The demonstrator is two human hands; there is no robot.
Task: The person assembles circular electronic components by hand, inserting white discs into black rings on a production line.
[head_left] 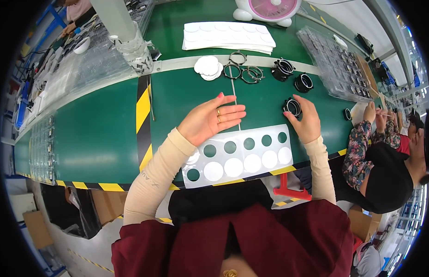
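My left hand (213,119) is stretched out flat above the green bench, palm turned to the right, with nothing in it. Below it lies a pale backing sheet (246,145) with round white stickers; several of its circles are cut through and show green. My right hand (307,121) curves its thumb and fingers around a short black ring-shaped part (292,107) standing on the bench. Two similar black ring parts, one (283,69) farther back and one (303,83) nearer, stand behind it. The left forearm reaches over the sheet's left end.
Loose white discs (208,67) and thin metal rings (252,74) lie at the back. Beyond them are a stack of white sheets (228,38) and a pink-and-white fan (270,8). A clear tray of parts (336,64) stands right, near a co-worker's hands (375,113). A post (117,27) rises back left.
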